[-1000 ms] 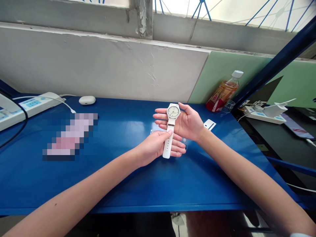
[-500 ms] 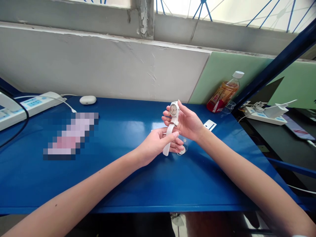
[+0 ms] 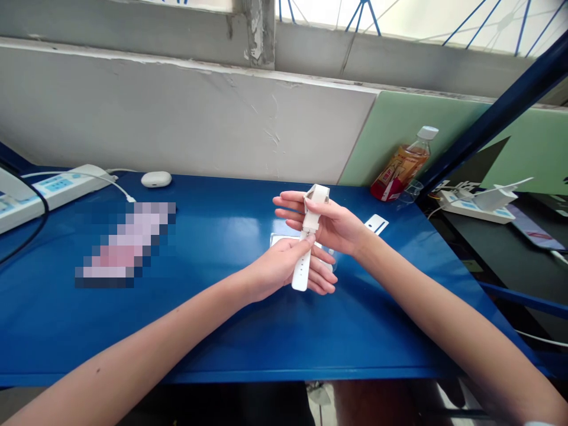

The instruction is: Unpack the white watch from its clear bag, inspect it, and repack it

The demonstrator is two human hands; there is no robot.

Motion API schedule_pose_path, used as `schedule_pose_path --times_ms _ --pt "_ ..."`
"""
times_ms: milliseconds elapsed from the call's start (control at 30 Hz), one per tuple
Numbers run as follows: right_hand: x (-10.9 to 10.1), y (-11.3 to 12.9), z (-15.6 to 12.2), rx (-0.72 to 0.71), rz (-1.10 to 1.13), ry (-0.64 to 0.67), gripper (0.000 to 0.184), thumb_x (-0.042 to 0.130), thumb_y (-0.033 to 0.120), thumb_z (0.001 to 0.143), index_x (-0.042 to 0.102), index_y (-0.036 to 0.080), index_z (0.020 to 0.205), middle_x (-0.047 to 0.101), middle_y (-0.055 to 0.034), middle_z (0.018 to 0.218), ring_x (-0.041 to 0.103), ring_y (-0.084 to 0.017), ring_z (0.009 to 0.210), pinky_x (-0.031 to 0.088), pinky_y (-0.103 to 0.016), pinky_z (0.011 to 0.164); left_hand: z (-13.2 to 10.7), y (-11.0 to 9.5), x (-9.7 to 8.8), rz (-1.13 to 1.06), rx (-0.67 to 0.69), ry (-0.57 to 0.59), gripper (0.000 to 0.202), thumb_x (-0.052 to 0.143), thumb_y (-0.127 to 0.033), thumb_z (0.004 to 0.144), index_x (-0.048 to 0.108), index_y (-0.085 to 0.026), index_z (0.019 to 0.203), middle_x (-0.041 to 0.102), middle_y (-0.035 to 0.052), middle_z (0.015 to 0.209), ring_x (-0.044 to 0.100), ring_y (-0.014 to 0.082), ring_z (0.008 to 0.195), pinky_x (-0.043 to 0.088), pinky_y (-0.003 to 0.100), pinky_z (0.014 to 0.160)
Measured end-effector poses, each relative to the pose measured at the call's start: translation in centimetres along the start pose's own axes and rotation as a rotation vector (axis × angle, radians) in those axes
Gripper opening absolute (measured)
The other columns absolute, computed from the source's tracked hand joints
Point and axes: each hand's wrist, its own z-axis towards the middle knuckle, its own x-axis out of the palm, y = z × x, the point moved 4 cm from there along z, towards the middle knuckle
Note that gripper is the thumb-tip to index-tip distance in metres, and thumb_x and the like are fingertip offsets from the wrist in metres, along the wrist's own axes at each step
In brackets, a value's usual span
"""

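Note:
A white wristwatch (image 3: 302, 273) is held up over the blue table between both hands, its strap hanging toward me and its dial out of sight. My left hand (image 3: 280, 263) pinches the lower strap with its thumb, the other fingers stretched out behind. Higher up, my right hand (image 3: 339, 223) grips the watch near its case, thumb across the strap and fingers pointing left. Partly hidden beneath the hands lies a clear and white item (image 3: 277, 238), whose kind I cannot make out. Just right of my right hand is a small white card-like piece (image 3: 377, 223) with a dark slot.
On the blue table (image 3: 213, 337), a pixelated phone-like object (image 3: 128, 242) lies left with a white cable. A white earbud case (image 3: 156, 179) and a power strip (image 3: 66, 186) stand behind it. A drink bottle (image 3: 402, 168) leans at the back right beside a blue post (image 3: 497, 106).
The watch has been turned over: its dial faced me before, and now the strap's other side shows. My right hand's fingers have stretched out to the left, and my left fingers have spread.

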Motion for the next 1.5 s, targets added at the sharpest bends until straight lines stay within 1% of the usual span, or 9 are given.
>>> schedule_pose_path --times_ms 167,367,467,600,867,1000,1100,1333,1500 --pt "-0.9 -0.3 0.2 0.063 0.007 -0.055 0.031 0.050 0.015 0.097 0.066 0.015 0.123 0.071 -0.0091 0.129 0.071 -0.018 0.110 0.057 -0.026 0.093 0.1 0.1 -0.6 -0.012 0.018 -0.041 0.026 0.055 -0.029 0.102 0.067 -0.006 0.105 0.076 0.0176 0.093 0.076 0.0222 0.080 0.060 0.036 0.079" --pt "-1.4 -0.6 0.2 0.126 0.111 -0.024 0.028 0.048 0.009 0.097 0.066 0.010 0.119 0.077 -0.0088 0.113 0.076 -0.013 0.081 0.063 -0.021 0.072 0.1 0.2 -0.4 -0.077 0.035 0.112 0.025 0.048 -0.022 0.104 0.067 -0.006 0.109 0.075 0.0191 0.101 0.076 0.0253 0.089 0.060 0.037 0.082" --pt "-1.4 -0.7 0.2 0.135 0.135 -0.031 0.027 0.051 0.008 0.096 0.066 0.010 0.117 0.078 -0.0084 0.109 0.074 -0.012 0.073 0.063 -0.021 0.068 0.0 0.3 -0.4 -0.080 0.032 0.168 0.028 0.047 -0.023 0.104 0.067 -0.006 0.112 0.074 0.0207 0.107 0.075 0.0271 0.096 0.059 0.039 0.087" --pt "-1.6 -0.9 0.3 0.114 0.143 -0.079 0.028 0.051 0.006 0.094 0.066 0.009 0.117 0.078 -0.0092 0.109 0.075 -0.013 0.076 0.063 -0.023 0.072 -0.1 0.1 -0.5 -0.087 0.030 0.159 0.029 0.047 -0.023 0.104 0.069 -0.006 0.112 0.074 0.0209 0.108 0.075 0.0262 0.097 0.058 0.037 0.088" --pt "-1.6 -0.9 0.2 0.076 0.053 -0.061 0.031 0.054 0.009 0.093 0.065 0.009 0.123 0.074 -0.0124 0.120 0.073 -0.018 0.104 0.058 -0.027 0.094 -0.2 0.0 -0.5 -0.082 0.018 0.151 0.028 0.049 -0.022 0.103 0.072 -0.006 0.109 0.075 0.0206 0.106 0.075 0.0260 0.095 0.058 0.038 0.088" --pt "-1.5 -0.8 0.1 0.063 0.002 -0.047 0.038 0.061 0.004 0.086 0.066 0.012 0.123 0.074 -0.0101 0.120 0.073 -0.018 0.105 0.058 -0.026 0.094 -0.2 0.0 -0.5 -0.076 0.021 0.165 0.029 0.048 -0.021 0.103 0.073 -0.006 0.107 0.076 0.0201 0.105 0.075 0.0258 0.095 0.059 0.037 0.087" --pt "-1.4 -0.8 0.2 0.072 0.015 -0.057 0.040 0.059 -0.001 0.084 0.066 0.011 0.122 0.075 -0.0096 0.119 0.073 -0.017 0.104 0.059 -0.026 0.093 -0.2 0.0 -0.5 -0.068 0.030 0.174 0.030 0.047 -0.021 0.104 0.073 -0.006 0.106 0.076 0.0196 0.105 0.076 0.0252 0.095 0.059 0.036 0.087" --pt "-1.0 -1.0 0.1 0.110 0.076 -0.061 0.040 0.054 -0.001 0.086 0.062 0.009 0.123 0.074 -0.0114 0.119 0.073 -0.017 0.103 0.057 -0.028 0.097 -0.3 0.0 -0.4 -0.054 0.030 0.188 0.028 0.049 -0.023 0.103 0.071 -0.007 0.110 0.075 0.0194 0.107 0.075 0.0262 0.097 0.059 0.038 0.088" --pt "-0.8 -0.9 0.1 0.129 0.151 -0.031 0.037 0.048 0.002 0.090 0.061 0.012 0.124 0.076 -0.0087 0.115 0.074 -0.016 0.103 0.057 -0.025 0.093 -0.2 0.1 -0.5 -0.058 0.027 0.170 0.026 0.053 -0.025 0.101 0.072 -0.007 0.109 0.075 0.0197 0.107 0.075 0.0265 0.097 0.058 0.038 0.089"
